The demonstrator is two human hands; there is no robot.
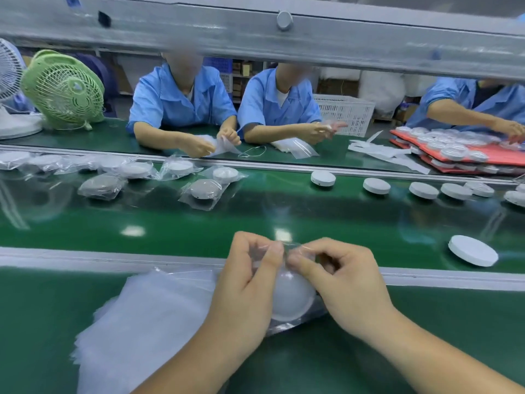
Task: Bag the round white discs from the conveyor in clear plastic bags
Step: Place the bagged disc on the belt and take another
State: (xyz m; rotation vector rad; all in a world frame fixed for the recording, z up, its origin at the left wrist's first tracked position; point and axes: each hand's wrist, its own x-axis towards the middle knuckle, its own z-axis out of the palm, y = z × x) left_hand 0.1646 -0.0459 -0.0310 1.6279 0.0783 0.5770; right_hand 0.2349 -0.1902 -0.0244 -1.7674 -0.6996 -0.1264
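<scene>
I am pinching bag (pixel 284 247) mouth with left hand (pixel 250 280) and right hand (pixel 341 280), disc (pixel 292 297) already sitting inside. Bagged discs (pixel 204 189) lying far left; bare discs (pixel 376 185) waiting right.

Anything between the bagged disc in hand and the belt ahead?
Only the grey rail crosses between the bagged disc and the green belt. The nearest loose disc sits off to the right.

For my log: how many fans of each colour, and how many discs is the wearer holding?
Green fan: 1
White fan: 1
Disc in bag, pinched by left hand and right hand: 1
Total: 3
</scene>
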